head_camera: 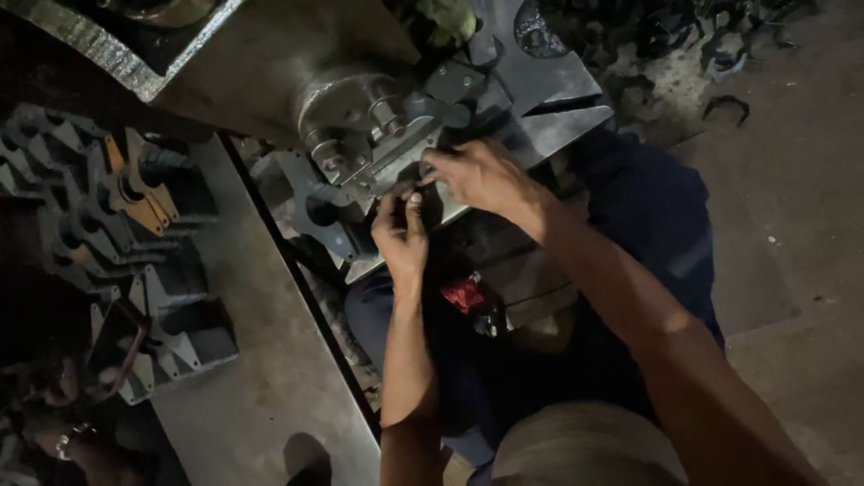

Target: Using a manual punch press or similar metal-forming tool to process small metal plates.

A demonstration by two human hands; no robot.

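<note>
Here, left hand [401, 232]: pinching the flat grey steel plate [423, 193] edge.
Right hand [481, 175]: fingers pressing together on it.
Handling: probably stiff, heavy; gripping edges.

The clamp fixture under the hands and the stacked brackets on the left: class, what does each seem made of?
Clamp fixture: probably steel, bare grey with a dull sheen and worn edges. Stacked brackets: likely cut sheet metal, flat grey, some rust-orange.

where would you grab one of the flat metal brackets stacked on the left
Probably by the top edge of a flat metal bracket, coming from above: the pieces stand on edge, packed side by side, so only the upper rims are free.
</note>
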